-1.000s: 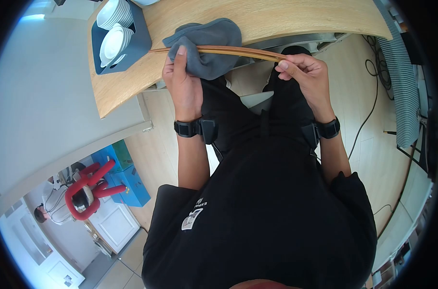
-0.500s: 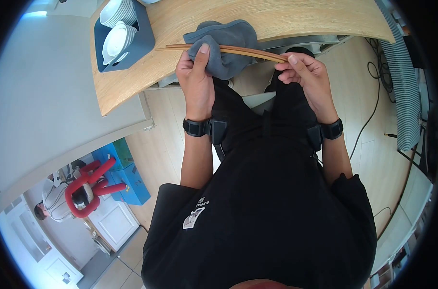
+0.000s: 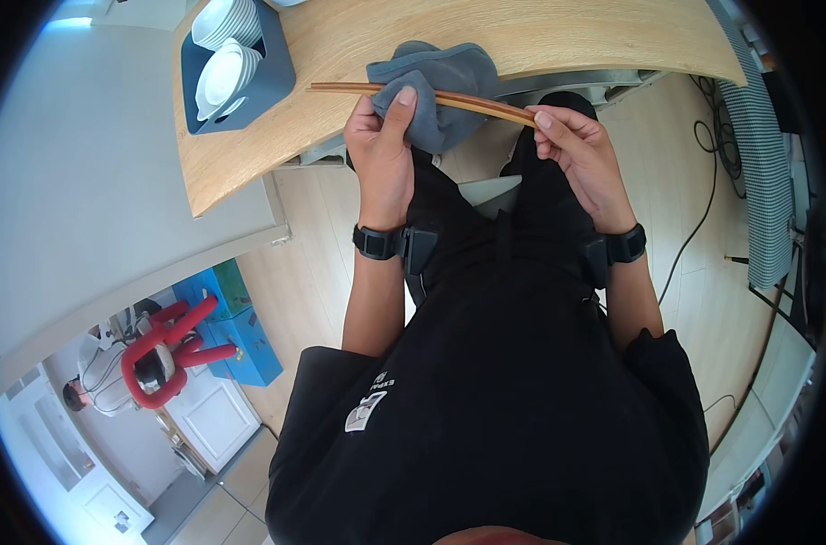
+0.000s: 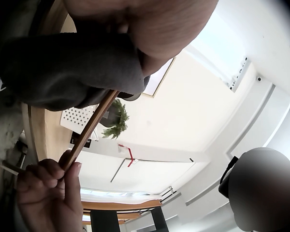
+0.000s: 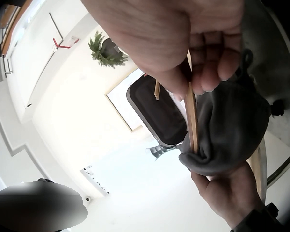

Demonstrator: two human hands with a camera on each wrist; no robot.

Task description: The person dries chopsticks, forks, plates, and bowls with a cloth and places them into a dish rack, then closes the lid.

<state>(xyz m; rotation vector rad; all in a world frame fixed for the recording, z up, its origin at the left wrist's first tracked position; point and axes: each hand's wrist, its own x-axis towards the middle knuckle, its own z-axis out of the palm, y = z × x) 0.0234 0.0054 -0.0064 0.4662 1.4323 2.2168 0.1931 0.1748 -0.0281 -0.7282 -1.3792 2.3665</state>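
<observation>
Wooden chopsticks (image 3: 481, 104) stretch between the two hands in front of the table edge. My left hand (image 3: 383, 159) pinches a grey cloth (image 3: 449, 73) around them, thumb on top, with their thin ends poking out to the left. At the thicker right end, my right hand (image 3: 584, 159) holds them between thumb and fingers. In the left wrist view the cloth (image 4: 72, 67) wraps the chopsticks (image 4: 92, 123); the right wrist view shows the cloth (image 5: 227, 125) folded against the chopsticks (image 5: 191, 121). How many chopsticks there are, I cannot tell.
On the wooden table (image 3: 558, 32) a blue-grey bin (image 3: 277, 73) at the left holds stacked white bowls (image 3: 227, 77). Black cables (image 3: 704, 173) lie on the floor at the right. A person (image 3: 104, 377) is at the lower left beside blue boxes (image 3: 249, 345).
My left hand and the cloth have slid right along the chopsticks, toward my right hand, so more of the thin ends shows. My right hand has kept its hold and barely moved.
</observation>
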